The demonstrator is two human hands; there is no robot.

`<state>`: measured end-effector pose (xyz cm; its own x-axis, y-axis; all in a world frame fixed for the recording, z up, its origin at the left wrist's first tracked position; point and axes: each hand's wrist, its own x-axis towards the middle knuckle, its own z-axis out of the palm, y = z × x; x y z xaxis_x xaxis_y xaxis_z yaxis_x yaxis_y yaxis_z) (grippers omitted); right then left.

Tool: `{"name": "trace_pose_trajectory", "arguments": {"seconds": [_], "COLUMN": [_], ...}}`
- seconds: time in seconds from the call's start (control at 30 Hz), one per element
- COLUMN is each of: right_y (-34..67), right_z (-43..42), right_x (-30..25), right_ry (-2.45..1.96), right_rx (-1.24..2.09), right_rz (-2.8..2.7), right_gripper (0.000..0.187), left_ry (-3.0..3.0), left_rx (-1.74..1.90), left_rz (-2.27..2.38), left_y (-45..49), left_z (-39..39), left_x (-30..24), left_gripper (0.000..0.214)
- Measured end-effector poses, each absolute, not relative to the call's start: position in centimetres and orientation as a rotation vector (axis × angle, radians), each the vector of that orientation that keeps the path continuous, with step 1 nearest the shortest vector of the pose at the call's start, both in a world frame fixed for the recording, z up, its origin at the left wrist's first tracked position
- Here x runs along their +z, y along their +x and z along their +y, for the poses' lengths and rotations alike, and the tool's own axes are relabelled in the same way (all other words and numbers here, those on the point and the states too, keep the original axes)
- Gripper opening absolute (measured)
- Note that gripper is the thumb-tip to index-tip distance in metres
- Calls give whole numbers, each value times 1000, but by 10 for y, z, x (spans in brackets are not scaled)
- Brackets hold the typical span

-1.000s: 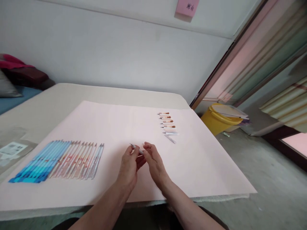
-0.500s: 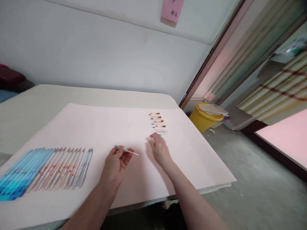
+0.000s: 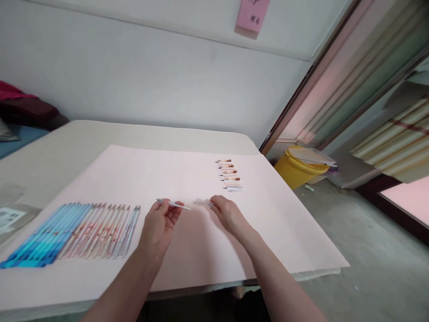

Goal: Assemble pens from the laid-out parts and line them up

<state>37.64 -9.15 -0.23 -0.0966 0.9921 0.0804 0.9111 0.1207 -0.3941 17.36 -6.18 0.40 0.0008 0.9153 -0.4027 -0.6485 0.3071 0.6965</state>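
My left hand is closed around a slim pen front part, whose thin white stem points right. Facing it across a small gap, my right hand pinches a clear, slightly blurred tube that looks like a pen barrel. Beyond the right hand lies a column of short pen parts with dark thin tips, some with brown ends. Nearest to that hand in the column rests a pale clear piece. To the left, blue pens lie side by side with clear, pinkish pen barrels.
A pale pink sheet covers much of the cream table. Behind stands a white wall. On the floor at the right is a yellow bin. A plastic bag lies at the left edge.
My right hand has drawn back from beside the short pen parts toward my left hand, and a clear tube now shows in its fingers. My left hand keeps its pen part. The view has turned slightly left.
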Motion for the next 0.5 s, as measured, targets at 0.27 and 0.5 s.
{"name": "trace_pose_trajectory", "arguments": {"seconds": [0.27, 0.5], "right_y": [353, 334], "right_z": [-113, -117], "right_x": [0, 4], "right_ry": [-1593, -1667], "right_rx": [449, 389], "right_rz": [-2032, -2020], "right_gripper": [13, 12], "left_ry": [419, 473], "left_rx": [1274, 1214], "left_rz": [964, 1037], "left_y": [170, 175], "left_z": [-62, -69], "left_x": [3, 4], "left_gripper": [6, 13]}}
